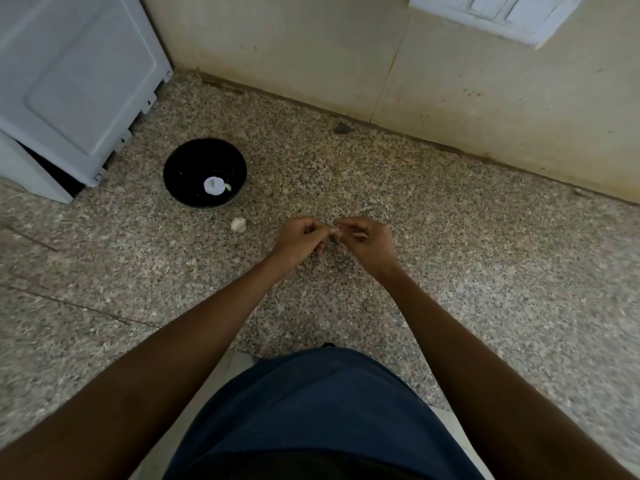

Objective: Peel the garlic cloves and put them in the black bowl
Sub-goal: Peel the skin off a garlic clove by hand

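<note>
A black bowl (pixel 205 172) stands on the speckled stone counter (pixel 450 244), left of my hands. Inside it lie a round white piece and a small pale clove. A white garlic piece (pixel 238 224) lies on the counter just below the bowl's right side. My left hand (pixel 300 240) and my right hand (pixel 367 241) meet above the counter's middle, fingers curled. Between their fingertips they pinch a small garlic clove (pixel 335 231) with pale skin; most of it is hidden by the fingers.
A light grey appliance (pixel 72 84) fills the back left corner, close to the bowl. A beige tiled wall (pixel 346 53) runs along the back, with a white switch plate (pixel 495 12) at the top right. A small dark pebble-like speck (pixel 341 128) lies near the wall.
</note>
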